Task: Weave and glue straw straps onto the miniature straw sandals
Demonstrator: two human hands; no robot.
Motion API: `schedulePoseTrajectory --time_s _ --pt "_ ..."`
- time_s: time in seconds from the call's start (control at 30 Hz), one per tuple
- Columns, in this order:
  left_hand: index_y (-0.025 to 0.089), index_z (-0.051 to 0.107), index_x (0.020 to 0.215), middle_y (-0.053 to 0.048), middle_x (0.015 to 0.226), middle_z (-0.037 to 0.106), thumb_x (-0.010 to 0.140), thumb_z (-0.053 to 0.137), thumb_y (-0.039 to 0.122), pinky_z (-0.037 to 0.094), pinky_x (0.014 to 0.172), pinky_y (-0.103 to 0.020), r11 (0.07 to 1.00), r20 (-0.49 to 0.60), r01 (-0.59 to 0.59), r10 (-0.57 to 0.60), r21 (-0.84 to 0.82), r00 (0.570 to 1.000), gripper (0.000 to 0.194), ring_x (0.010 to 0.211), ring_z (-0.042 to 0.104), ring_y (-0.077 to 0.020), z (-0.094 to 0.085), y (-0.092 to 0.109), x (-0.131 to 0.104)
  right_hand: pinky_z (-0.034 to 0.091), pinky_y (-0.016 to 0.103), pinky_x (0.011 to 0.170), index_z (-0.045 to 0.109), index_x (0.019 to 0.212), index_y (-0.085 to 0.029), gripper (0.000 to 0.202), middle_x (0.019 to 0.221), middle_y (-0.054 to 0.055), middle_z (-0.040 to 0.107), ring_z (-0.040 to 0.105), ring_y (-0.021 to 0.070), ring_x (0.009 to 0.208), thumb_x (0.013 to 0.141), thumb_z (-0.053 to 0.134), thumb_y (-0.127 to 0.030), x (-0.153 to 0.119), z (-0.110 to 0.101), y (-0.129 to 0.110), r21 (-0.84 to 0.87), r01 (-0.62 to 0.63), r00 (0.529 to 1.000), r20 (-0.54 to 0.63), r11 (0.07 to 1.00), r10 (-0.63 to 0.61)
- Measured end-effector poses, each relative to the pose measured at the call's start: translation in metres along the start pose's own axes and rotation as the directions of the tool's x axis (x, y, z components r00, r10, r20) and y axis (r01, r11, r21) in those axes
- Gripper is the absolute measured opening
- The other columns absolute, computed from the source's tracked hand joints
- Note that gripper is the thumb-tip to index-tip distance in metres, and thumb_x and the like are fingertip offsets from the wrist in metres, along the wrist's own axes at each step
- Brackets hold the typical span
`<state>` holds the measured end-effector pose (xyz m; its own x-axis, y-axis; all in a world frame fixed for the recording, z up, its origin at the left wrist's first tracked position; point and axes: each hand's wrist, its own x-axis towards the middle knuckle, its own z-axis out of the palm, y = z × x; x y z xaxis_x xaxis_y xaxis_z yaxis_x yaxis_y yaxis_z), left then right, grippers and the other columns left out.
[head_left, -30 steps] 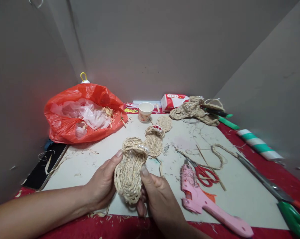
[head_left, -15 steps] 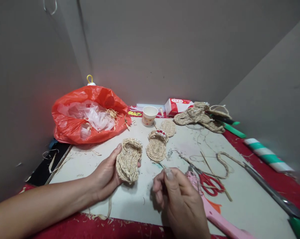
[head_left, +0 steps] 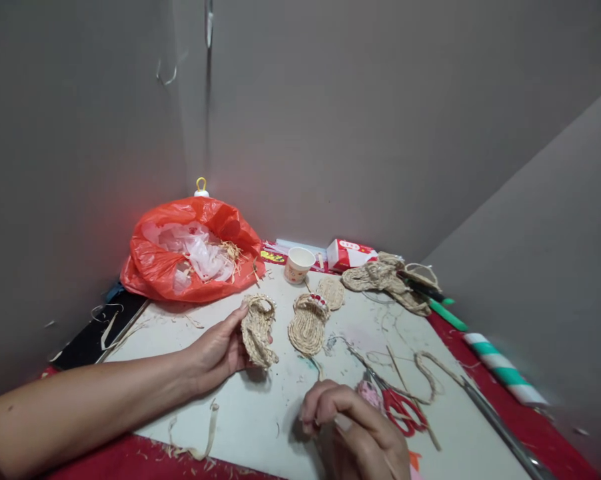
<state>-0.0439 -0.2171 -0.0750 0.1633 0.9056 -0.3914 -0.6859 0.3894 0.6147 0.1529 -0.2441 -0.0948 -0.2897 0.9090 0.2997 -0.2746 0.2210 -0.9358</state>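
Straw-braided slipper (head_left: 255,333) is grasped in the left hand (head_left: 221,355), tilted above the pale board (head_left: 255,430) and beside a second slipper (head_left: 306,331) trimmed with red beads. Right hand (head_left: 358,423) is loosely curled near the red-handled scissors (head_left: 393,400); whether it grips anything cannot be told. Farther back stand a paper cup (head_left: 297,273) and an open red bag (head_left: 153,277).

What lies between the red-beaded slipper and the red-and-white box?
Head view: an oval woven piece lies between the slipper and the box.
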Motion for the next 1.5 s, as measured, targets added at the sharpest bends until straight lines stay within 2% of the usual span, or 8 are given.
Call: schedulePoseTrajectory --time_s 0.13,0.2,0.37,0.5,0.7,1.23,1.4,1.5 --pt "0.012 0.061 0.111 -0.01 0.091 0.072 0.091 0.052 0.038 0.051 0.073 -0.03 1.0 0.049 -0.013 0.012 0.011 0.999 0.034 0.077 0.067 -0.0174 -0.001 0.0 0.0 0.046 0.029 0.051 0.064 0.077 -0.018 0.031 0.07 0.007 0.063 0.057 0.0172 0.055 0.091 0.047 -0.04 0.001 0.001 0.0 -0.132 0.006 0.999 0.049 0.991 0.001" --pt "0.011 0.061 0.112 -0.012 0.092 0.072 0.091 0.052 0.039 0.051 0.075 -0.033 0.999 0.074 -0.012 0.01 0.029 0.997 0.036 0.078 0.067 -0.0192 -0.002 0.0 0.0 0.048 0.028 0.052 0.064 0.085 -0.018 0.025 0.074 0.008 0.064 0.059 0.0176 0.059 0.092 0.047 -0.035 0.003 0.004 -0.003 -0.266 0.135 0.987 0.121 0.954 -0.106" --pt "0.011 0.061 0.112 -0.013 0.092 0.072 0.088 0.057 0.039 0.051 0.078 -0.036 0.997 0.144 -0.017 0.006 0.073 0.989 0.038 0.079 0.069 -0.0218 -0.005 0.003 0.0 0.055 0.031 0.069 0.064 0.097 -0.019 0.018 0.088 0.01 0.069 0.066 0.0211 0.081 0.085 0.052 -0.014 0.007 0.011 -0.01 -0.427 0.463 0.87 0.388 0.777 -0.305" --pt "0.009 0.063 0.11 -0.015 0.098 0.071 0.087 0.058 0.037 0.05 0.083 -0.034 0.994 0.189 -0.02 0.0 0.108 0.982 0.036 0.085 0.068 -0.0211 -0.008 0.003 -0.001 0.056 0.03 0.076 0.061 0.113 -0.02 0.03 0.1 0.01 0.07 0.067 0.0201 0.088 0.084 0.056 -0.015 0.007 0.013 -0.008 -0.478 0.467 0.877 0.356 0.744 -0.322" --pt "0.01 0.064 0.108 -0.013 0.094 0.071 0.087 0.059 0.038 0.051 0.08 -0.033 0.99 0.17 -0.016 -0.008 0.14 0.985 0.035 0.083 0.068 -0.0207 -0.011 0.003 -0.001 0.057 0.028 0.071 0.061 0.115 -0.018 0.028 0.1 0.01 0.069 0.067 0.0188 0.083 0.087 0.053 -0.018 0.005 0.014 -0.008 -0.493 0.379 0.918 0.305 0.783 -0.253" --pt "0.009 0.06 0.113 -0.016 0.094 0.072 0.087 0.058 0.04 0.05 0.077 -0.034 0.992 0.235 0.083 -0.104 0.1 0.966 0.041 0.081 0.07 -0.0235 -0.009 0.004 -0.001 0.049 0.024 0.057 0.059 0.092 -0.019 0.013 0.075 0.004 0.066 0.064 0.0163 0.065 0.088 0.049 -0.026 0.005 0.013 -0.017 -0.505 0.289 0.939 0.316 0.813 -0.137" --pt "0.011 0.057 0.12 -0.016 0.098 0.072 0.086 0.058 0.044 0.049 0.074 -0.032 0.993 0.3 0.094 -0.11 0.065 0.948 0.048 0.08 0.07 -0.0228 -0.015 0.008 0.005 0.047 0.027 0.055 0.059 0.092 -0.023 0.01 0.068 0.003 0.067 0.062 0.0165 0.055 0.089 0.052 -0.029 -0.003 0.013 -0.012 -0.453 0.483 0.872 0.331 0.75 -0.361" --pt "0.012 0.056 0.121 -0.015 0.099 0.071 0.087 0.053 0.049 0.05 0.075 -0.031 0.99 0.305 0.071 -0.105 0.122 0.946 0.051 0.079 0.07 -0.0213 -0.02 0.008 0.009 0.048 0.03 0.054 0.06 0.095 -0.025 0.022 0.065 0.004 0.067 0.061 0.018 0.051 0.094 0.045 -0.041 -0.012 0.012 -0.011 -0.414 0.556 0.831 0.315 0.721 -0.459"
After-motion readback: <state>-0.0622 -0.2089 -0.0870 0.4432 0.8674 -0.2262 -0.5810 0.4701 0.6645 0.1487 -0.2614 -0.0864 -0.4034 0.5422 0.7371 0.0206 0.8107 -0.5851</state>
